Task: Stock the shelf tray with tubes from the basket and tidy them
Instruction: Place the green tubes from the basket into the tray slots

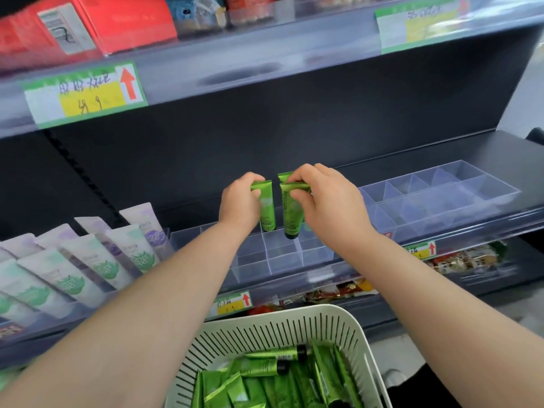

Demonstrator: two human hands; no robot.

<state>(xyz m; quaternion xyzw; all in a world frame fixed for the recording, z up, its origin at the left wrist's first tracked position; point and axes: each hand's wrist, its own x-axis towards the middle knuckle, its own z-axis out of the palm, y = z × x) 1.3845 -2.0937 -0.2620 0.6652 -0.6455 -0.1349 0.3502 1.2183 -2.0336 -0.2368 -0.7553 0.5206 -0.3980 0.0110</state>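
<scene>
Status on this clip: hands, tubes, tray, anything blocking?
Left hand grips one green tube; right hand grips another. Both upright, caps down, over the clear tray. Basket still holds plenty. Nothing blocking.

- Single view, head-worn, wide-angle; straight shelf edges bow towards the frame borders.
- Faces forward and down at a shelf (441,148), close, within arm's reach.
- Both forearms enter from the bottom corners; hands meet near frame centre over the tray (282,260).
- Basket (265,325) lies nearest, cut off by the bottom edge.
- No second view.
</scene>
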